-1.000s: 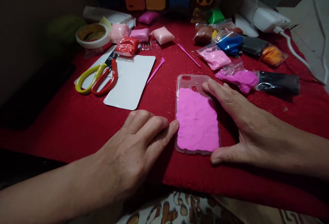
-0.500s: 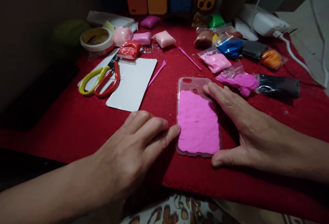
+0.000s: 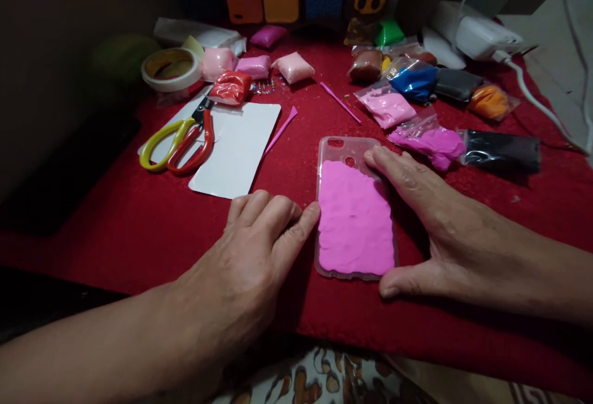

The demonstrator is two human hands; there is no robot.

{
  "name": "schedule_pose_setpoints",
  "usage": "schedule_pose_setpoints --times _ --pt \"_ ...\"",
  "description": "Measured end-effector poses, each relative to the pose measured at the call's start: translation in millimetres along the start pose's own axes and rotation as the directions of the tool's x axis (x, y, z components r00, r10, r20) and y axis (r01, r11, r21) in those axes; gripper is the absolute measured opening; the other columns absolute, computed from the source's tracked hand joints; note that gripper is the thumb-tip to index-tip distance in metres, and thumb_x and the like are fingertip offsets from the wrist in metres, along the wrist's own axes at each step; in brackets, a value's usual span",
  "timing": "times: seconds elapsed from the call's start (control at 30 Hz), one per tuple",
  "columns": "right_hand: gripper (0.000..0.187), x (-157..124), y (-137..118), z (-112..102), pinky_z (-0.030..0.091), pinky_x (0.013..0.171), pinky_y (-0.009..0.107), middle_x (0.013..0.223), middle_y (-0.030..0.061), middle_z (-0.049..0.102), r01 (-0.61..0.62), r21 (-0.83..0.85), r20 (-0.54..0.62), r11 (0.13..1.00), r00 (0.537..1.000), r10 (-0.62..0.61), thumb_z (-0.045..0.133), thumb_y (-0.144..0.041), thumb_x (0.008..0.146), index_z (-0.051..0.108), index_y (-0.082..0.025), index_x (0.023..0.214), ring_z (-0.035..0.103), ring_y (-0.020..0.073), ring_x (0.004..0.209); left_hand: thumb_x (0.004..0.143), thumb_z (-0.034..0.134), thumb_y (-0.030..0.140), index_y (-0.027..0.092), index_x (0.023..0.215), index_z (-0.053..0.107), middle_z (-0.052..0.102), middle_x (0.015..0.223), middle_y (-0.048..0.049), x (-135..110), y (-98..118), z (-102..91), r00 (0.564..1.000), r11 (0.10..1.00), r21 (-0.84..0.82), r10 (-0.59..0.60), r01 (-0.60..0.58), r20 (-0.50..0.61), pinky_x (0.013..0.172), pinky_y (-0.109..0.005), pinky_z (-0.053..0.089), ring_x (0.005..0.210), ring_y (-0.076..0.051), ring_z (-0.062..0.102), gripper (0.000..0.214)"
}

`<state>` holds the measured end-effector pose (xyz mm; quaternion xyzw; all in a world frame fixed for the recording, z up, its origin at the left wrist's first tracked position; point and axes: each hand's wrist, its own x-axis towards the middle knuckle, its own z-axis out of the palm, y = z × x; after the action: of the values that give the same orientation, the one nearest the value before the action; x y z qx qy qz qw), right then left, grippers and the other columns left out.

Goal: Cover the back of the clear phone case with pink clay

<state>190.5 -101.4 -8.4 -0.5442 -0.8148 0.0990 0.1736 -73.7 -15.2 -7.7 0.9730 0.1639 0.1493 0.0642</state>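
A clear phone case (image 3: 373, 147) lies flat on the red cloth, its upper end with the camera cutout bare. Bright pink clay (image 3: 354, 225) covers most of its back in an uneven, slightly dented layer. My right hand (image 3: 421, 225) grips the case from the right, fingertips at the upper right edge and thumb at the lower right corner. On the other side, my left hand (image 3: 264, 249) has its fingers curled in a loose fist. Its outstretched thumb touches the left edge of the clay and case. The inside of that fist is hidden.
Yellow-and-red-handled scissors (image 3: 192, 138) lie on a white sheet (image 3: 236, 151) at left, near a tape roll (image 3: 171, 69). Pink modelling tools (image 3: 340, 102) and several clay packets (image 3: 386, 106) lie farther back. A white charger with cable (image 3: 486, 39) is at back right.
My left thumb has slid up along the left edge of the clay, away from me. My right hand stays on the case. The view has shifted slightly.
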Motion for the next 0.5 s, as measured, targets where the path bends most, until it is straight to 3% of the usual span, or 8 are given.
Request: schedule_pose_setpoints --times 0.17,0.4,0.5 --pt "0.122 1 0 0 0.026 0.12 0.058 0.167 0.0159 0.018 0.003 0.025 0.003 1.0 1.0 -0.003 0.07 -0.067 0.075 0.0 -0.017 0.161 0.021 0.0376 0.152 0.093 0.041 0.009 0.0 0.137 0.046 0.056 0.103 -0.0152 -3 13 -10.5 0.995 0.999 -0.052 -0.008 0.014 0.099 0.075 -0.042 0.041 0.09 -0.025 0.046 0.045" --pt "0.122 1 0 0 0.026 0.119 0.06 0.168 0.0142 0.015 -0.013 0.034 0.018 0.999 1.0 0.012 0.071 -0.066 0.075 -0.002 -0.022 0.161 0.021 0.0389 0.152 0.095 0.046 0.017 -0.004 0.142 0.037 0.055 0.106 -0.0171 -9 13 -2.4 0.997 1.0 0.004 0.029 -0.03 0.076 0.078 -0.045 0.037 0.091 -0.027 0.043 0.052" --pt "0.12 1 0 0 0.027 0.119 0.061 0.168 0.0138 0.017 0.0 0.034 0.01 0.999 1.0 -0.001 0.07 -0.066 0.076 -0.003 -0.022 0.161 0.02 0.0388 0.152 0.095 0.043 0.013 -0.004 0.141 0.039 0.056 0.108 -0.0172 -10 13 -3.6 0.995 0.995 0.052 0.078 -0.081 0.062 0.081 -0.045 0.037 0.093 -0.028 0.044 0.049"
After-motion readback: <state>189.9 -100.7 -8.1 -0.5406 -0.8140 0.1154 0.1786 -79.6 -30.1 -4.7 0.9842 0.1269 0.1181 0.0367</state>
